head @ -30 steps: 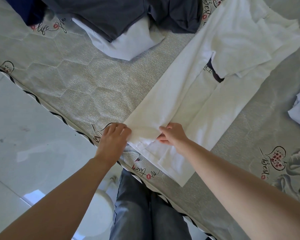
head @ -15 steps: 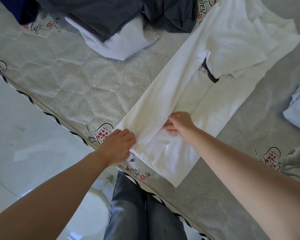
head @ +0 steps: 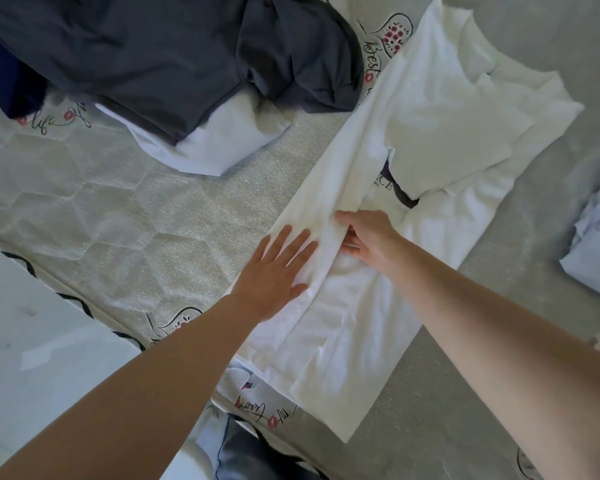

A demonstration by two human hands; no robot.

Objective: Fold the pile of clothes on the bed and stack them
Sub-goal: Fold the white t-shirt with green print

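- My left hand [head: 274,271] lies flat, palm down, fingers straight and spread, pressing on the folded left edge of a white T-shirt [head: 378,271].
- My right hand [head: 364,237] sits just beside it, to the right. Its fingers are curled under a fold of the shirt's fabric and its thumb lies on top, so it is grasping that fold.
- The white T-shirt lies lengthwise on the mattress [head: 136,220], running from the near edge up toward the far right. Both long sides are folded inward, making a narrow strip.
- A sleeve is folded across the upper part of the shirt, and a bit of dark printed lettering shows beneath it.
- The shirt's bottom hem reaches the near edge of the mattress, in front of my legs.
- A dark grey garment [head: 170,57] lies crumpled at the far left of the mattress, resting on top of a pale white garment [head: 222,143] whose corner sticks out below it.
- A navy garment [head: 4,81] shows at the far left edge, partly under the grey one.
- A light blue garment [head: 596,244] lies at the right edge, well apart from the shirt.
- The mattress is grey and quilted, with small floral designs and script lettering.
- A pale tiled floor [head: 32,341] shows at lower left.
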